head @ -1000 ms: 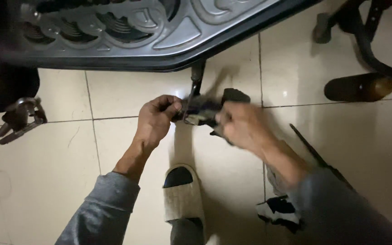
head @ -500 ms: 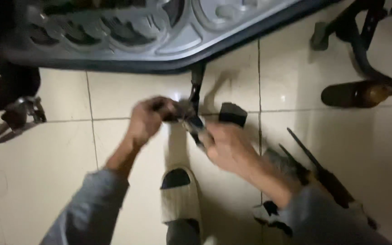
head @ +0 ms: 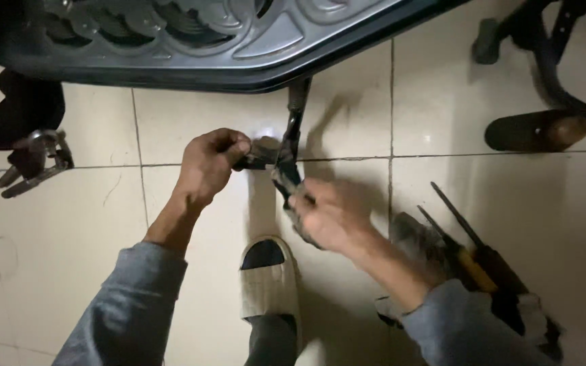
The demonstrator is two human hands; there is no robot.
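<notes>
Now we look down at our two hands, which meet over the tiled floor, just near of the dark grey moulded panel that fills the far edge of the view. From the near rim of this panel a thin dark strut comes down toward us, and its long axis runs from far to near, leaning a little to the left at its lower end. Around this lower end sits a small dark crumpled piece, maybe cloth or tape; we cannot tell which.

Our left hand is on the left side of the strut. Its fingers are curled narrow and pinch the left end of the dark piece, so this hand touches it directly. Our right hand is nearer to us and a bit to the right. It is blurred, the fingers look bent and closed on the near end of the same piece, but the exact grip we cannot see clearly.

So the dark piece lies between both hands, far-left of the right fingers and just right of the left fingers. The left hand is the nearer one to the strut.

Below the hands is a beige slipper, and at the right some long tools lie on the floor.
</notes>
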